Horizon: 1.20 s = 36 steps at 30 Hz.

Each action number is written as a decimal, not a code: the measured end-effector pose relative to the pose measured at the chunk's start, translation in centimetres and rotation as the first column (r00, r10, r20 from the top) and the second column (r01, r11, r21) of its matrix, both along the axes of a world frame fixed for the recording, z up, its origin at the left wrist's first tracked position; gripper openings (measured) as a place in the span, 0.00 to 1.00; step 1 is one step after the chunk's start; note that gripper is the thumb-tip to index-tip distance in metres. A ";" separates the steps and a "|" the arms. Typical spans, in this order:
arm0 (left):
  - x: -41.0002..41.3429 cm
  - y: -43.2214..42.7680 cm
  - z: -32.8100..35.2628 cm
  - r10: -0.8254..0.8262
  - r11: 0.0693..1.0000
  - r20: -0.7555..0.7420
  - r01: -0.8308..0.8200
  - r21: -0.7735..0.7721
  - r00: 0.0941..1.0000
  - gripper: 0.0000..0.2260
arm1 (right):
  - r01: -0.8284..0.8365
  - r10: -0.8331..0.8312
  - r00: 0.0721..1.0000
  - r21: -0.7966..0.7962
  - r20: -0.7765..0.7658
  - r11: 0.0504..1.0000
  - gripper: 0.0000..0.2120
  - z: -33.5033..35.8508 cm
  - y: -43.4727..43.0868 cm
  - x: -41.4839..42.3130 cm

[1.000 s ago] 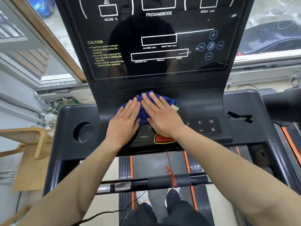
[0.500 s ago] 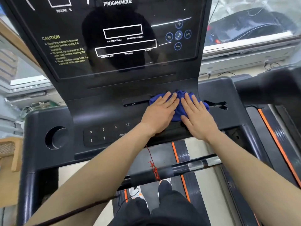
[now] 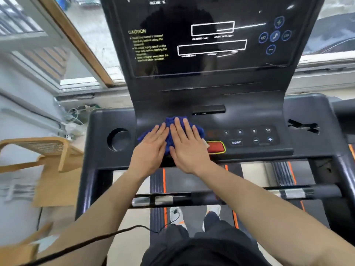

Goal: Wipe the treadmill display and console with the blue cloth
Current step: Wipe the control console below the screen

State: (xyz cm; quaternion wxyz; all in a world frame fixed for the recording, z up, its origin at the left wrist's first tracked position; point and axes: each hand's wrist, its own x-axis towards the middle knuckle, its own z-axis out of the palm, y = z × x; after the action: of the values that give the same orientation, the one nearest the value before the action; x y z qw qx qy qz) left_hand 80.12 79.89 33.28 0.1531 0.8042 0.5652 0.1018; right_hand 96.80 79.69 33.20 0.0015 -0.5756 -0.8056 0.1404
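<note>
- Risk: the red stop button (image 3: 216, 147) sits just beside the right hand (image 3: 189, 148); a sideways stroke to the right could press it or the MODE key (image 3: 236, 142) and speed keys — likely harmless if the machine is off, but state unknown.
- Risk: blue cloth (image 3: 179, 123) is bunched, not flat; it could slip out from under the palms or leave streaks, since only part of it touches the console (image 3: 249, 116).
- Risk: cloth could drag into the cup holder (image 3: 119, 139) on a leftward stroke; it lies near, not touching.
- Display (image 3: 211, 41) above shows dark, with reflections; whether it is wiped yet cannot be told.
- Left hand (image 3: 151, 150): flat, fingers extended and close together, palm down on the left part of the cloth.
- Right hand: flat, fingers slightly spread, palm down on the cloth's right part, thumb side touching the left hand.
- Neither hand pinches; both press the cloth onto the console's lower panel, left of the button row, below the slot (image 3: 208, 109).
</note>
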 end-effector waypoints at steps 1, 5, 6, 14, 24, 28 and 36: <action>-1.0 -0.6 -0.1 0.044 0.999 -0.015 -0.044 0.002 0.999 0.21 | -0.031 0.031 1.000 -0.006 0.005 1.000 0.33 0.0 0.0 -1.3; -2.2 -2.4 -0.1 0.090 0.995 -0.140 -0.082 0.063 0.986 0.21 | -0.134 0.135 0.989 -0.012 0.057 0.991 0.32 0.1 -0.2 -2.7; -1.8 -2.5 -0.1 0.089 0.995 -0.173 -0.079 0.063 0.981 0.22 | -0.158 0.159 0.985 -0.015 0.064 0.987 0.32 0.2 0.0 -2.1; 9.6 0.3 -0.1 -0.105 0.992 -0.180 0.115 0.045 0.978 0.25 | -0.076 0.078 0.991 -0.031 0.105 0.997 0.33 0.3 0.9 11.8; 21.4 -3.1 0.2 -0.390 0.907 -0.356 0.420 0.008 0.849 0.26 | 0.178 -0.182 0.982 0.057 0.061 0.982 0.30 -1.3 -7.2 22.6; 17.8 -2.9 0.3 -0.285 0.944 -0.391 0.328 0.046 0.875 0.24 | 0.087 -0.089 0.996 0.099 0.013 0.991 0.29 -1.6 -5.7 19.1; 17.5 -2.1 0.6 -0.180 0.978 -0.374 0.205 0.027 0.910 0.26 | -0.015 0.012 0.999 0.069 0.042 0.997 0.30 -1.5 -3.5 19.0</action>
State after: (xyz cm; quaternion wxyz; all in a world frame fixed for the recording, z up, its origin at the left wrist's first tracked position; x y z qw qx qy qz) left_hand 97.66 77.76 33.90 0.0266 0.8654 0.4981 -0.0485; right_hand 115.80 76.21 31.72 0.0039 -0.5725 -0.8137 0.1002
